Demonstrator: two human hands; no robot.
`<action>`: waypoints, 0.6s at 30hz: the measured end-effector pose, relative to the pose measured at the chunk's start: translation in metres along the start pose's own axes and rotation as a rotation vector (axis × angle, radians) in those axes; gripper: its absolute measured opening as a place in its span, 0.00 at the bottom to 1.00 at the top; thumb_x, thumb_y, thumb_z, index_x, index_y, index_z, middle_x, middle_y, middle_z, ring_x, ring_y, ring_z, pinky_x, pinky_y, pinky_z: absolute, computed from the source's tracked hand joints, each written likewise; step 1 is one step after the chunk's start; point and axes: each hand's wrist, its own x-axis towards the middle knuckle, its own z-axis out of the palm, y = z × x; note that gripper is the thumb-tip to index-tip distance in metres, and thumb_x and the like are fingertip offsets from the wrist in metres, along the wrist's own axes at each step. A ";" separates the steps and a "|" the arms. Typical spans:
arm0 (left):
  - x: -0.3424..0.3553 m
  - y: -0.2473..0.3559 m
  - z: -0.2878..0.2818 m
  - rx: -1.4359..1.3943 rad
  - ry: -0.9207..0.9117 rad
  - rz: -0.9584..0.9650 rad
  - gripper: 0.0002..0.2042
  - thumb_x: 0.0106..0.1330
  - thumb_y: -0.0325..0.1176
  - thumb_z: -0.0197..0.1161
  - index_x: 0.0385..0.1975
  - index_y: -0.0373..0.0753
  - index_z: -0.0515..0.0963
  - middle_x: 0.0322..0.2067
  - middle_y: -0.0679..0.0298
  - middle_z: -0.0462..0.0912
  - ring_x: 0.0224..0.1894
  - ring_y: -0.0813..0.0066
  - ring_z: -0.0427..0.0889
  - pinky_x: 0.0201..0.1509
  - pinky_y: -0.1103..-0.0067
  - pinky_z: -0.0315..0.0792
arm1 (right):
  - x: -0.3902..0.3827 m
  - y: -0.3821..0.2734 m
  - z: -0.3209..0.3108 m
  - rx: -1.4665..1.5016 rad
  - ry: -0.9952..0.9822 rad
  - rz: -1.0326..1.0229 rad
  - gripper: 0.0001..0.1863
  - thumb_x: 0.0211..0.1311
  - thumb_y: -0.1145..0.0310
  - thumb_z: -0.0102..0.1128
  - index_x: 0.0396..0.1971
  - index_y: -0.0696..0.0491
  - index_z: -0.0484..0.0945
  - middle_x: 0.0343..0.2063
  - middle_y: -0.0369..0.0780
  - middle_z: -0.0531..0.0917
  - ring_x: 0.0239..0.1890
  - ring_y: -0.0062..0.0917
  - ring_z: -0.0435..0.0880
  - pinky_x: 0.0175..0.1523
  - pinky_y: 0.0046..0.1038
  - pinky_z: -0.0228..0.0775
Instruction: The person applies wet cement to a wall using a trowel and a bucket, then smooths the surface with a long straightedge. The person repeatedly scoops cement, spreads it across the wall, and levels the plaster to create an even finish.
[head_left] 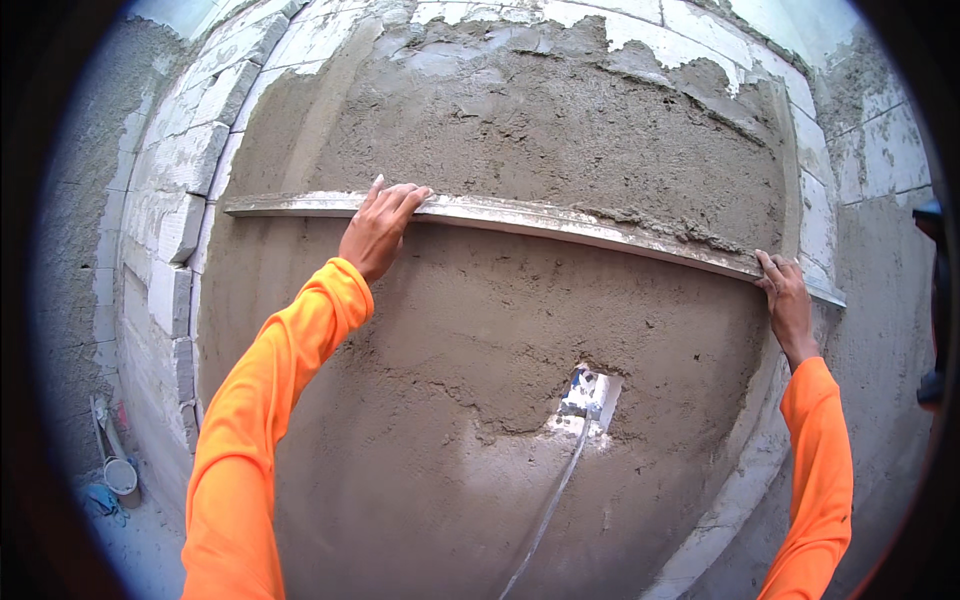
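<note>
A long metal screed bar (540,220) lies across the wet grey plaster (480,330) on the wall, its right end lower than its left. My left hand (378,228) grips it left of the middle, fingers over the upper edge. Close to the right end, my right hand (786,298) is closed round the bar as well. Scraped mortar (670,228) has gathered along the bar's upper edge toward the right. Above the bar the plaster is rough and pitted; below, it is mostly smoother.
Below the bar, an electrical box recess (586,395) breaks the plaster, and a grey cable (548,510) hangs from it. Bare white blocks (170,230) border the plaster at the left. A bucket (121,478) stands on the floor at the lower left, beside a blue cloth-like thing (102,502).
</note>
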 end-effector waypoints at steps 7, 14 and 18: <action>-0.188 0.052 -0.071 -0.348 0.034 -0.405 0.29 0.58 0.08 0.56 0.62 0.35 0.69 0.52 0.49 0.80 0.60 0.44 0.78 0.75 0.57 0.64 | -0.028 -0.084 -0.056 -0.057 -0.063 -0.160 0.26 0.64 0.71 0.65 0.64 0.44 0.78 0.55 0.41 0.81 0.62 0.40 0.76 0.74 0.48 0.62; -0.391 0.100 -0.143 -0.618 -0.067 -0.822 0.28 0.64 0.09 0.56 0.64 0.35 0.64 0.56 0.52 0.78 0.61 0.55 0.78 0.72 0.63 0.69 | -0.099 -0.165 -0.114 0.468 0.310 0.743 0.43 0.69 0.54 0.66 0.78 0.50 0.57 0.73 0.52 0.64 0.74 0.46 0.64 0.77 0.45 0.53; -0.465 0.126 -0.193 -0.605 -0.187 -0.842 0.26 0.64 0.10 0.57 0.61 0.36 0.66 0.56 0.52 0.80 0.64 0.53 0.77 0.73 0.62 0.67 | -0.124 -0.186 -0.129 1.219 -0.007 1.424 0.47 0.76 0.40 0.50 0.79 0.56 0.45 0.74 0.52 0.62 0.75 0.43 0.60 0.77 0.49 0.52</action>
